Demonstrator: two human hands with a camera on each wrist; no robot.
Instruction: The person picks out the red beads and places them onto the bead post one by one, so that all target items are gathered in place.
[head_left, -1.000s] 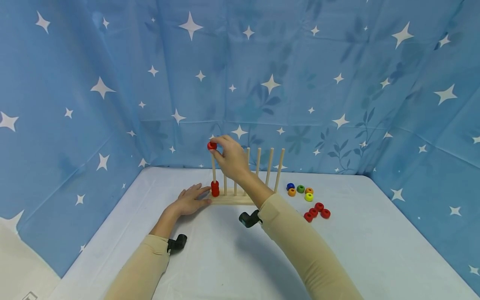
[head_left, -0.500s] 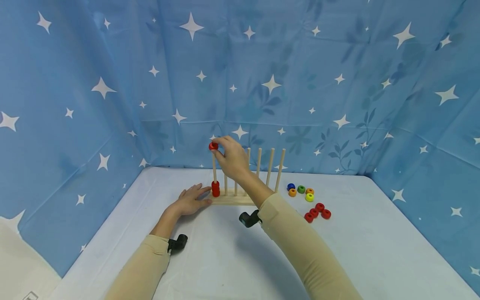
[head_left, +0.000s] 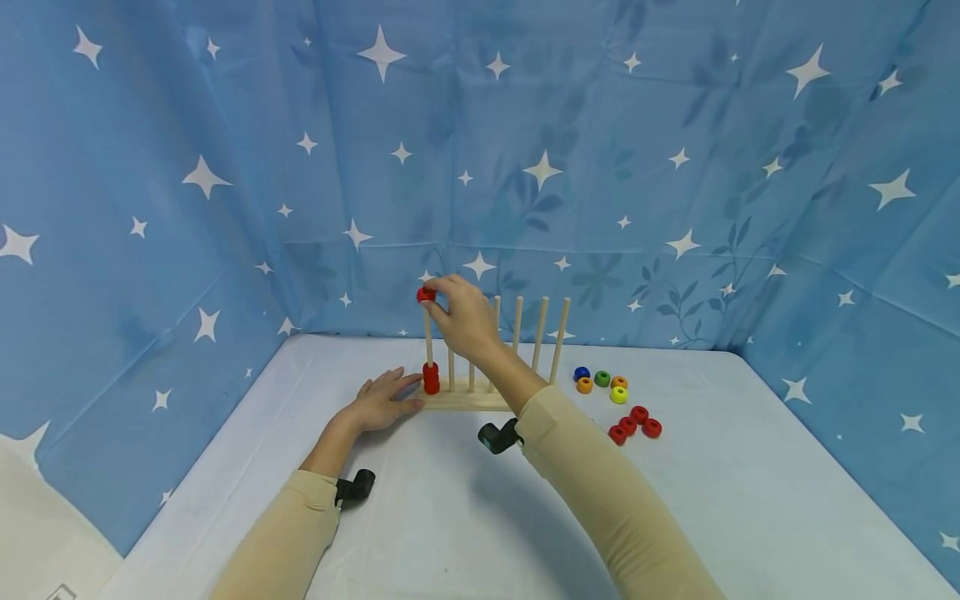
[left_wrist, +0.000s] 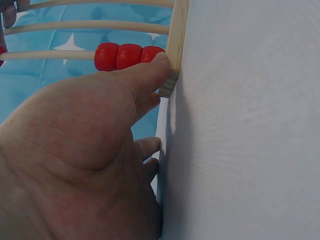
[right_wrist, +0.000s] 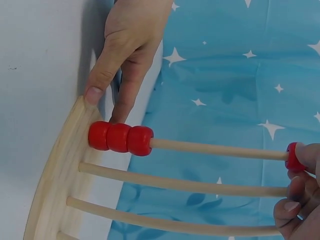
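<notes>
A pale wooden peg rack (head_left: 465, 399) stands on the table with a row of upright pegs. Three red beads (head_left: 431, 378) are stacked at the bottom of its leftmost peg. My right hand (head_left: 467, 321) pinches another red bead (right_wrist: 294, 157) between thumb and fingers at the top of that same peg. Down at the rack's left end, my left hand (head_left: 380, 401) rests with its fingers extended. Its thumb (right_wrist: 93, 95) touches the end of the base, and the index finger reaches beside the stacked beads.
Right of the rack lie loose beads: blue (head_left: 582, 373), green (head_left: 602, 378), yellow (head_left: 618, 395) and two orange ones (head_left: 584, 385). Several red beads (head_left: 639, 414) lie nearer the front. A blue starry curtain (head_left: 480, 167) hangs behind and around the white table (head_left: 420, 517).
My right hand has shifted very slightly, keeping the red bead at the peg's top. The left hand and the three stacked beads have stayed in place.
</notes>
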